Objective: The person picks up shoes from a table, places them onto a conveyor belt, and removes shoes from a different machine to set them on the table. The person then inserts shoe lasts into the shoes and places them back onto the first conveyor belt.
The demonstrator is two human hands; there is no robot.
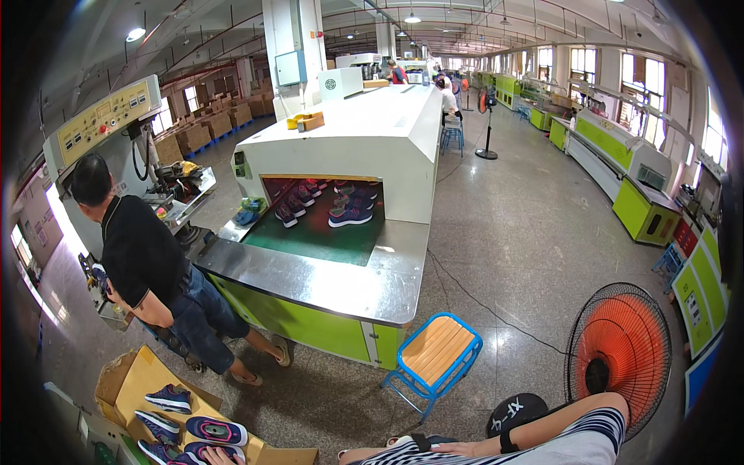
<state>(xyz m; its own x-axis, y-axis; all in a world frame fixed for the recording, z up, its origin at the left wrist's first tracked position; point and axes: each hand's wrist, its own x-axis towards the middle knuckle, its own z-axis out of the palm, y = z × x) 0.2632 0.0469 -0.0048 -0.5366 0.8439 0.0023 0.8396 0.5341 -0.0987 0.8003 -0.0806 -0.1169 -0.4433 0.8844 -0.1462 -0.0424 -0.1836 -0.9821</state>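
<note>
At the lower left edge, the fingers of my left hand (222, 456) close over a navy and pink sneaker (198, 447); the rest of the hand is cut off by the frame. More navy sneakers lie beside it, one of them a sneaker (217, 431) with its opening facing up, in an opened cardboard box (143, 373). My right hand (457, 449) rests on my lap over striped shorts (570, 434), fingers stretched out, holding nothing. A black band circles that wrist.
A conveyor machine (333, 139) ahead carries several sneakers (350, 211) on its green belt. A co-worker (147, 232) in black stands left, at a control-panel machine (105, 120). A blue-framed stool (439, 349), an orange fan (618, 356) and a floor cable stand right of the conveyor.
</note>
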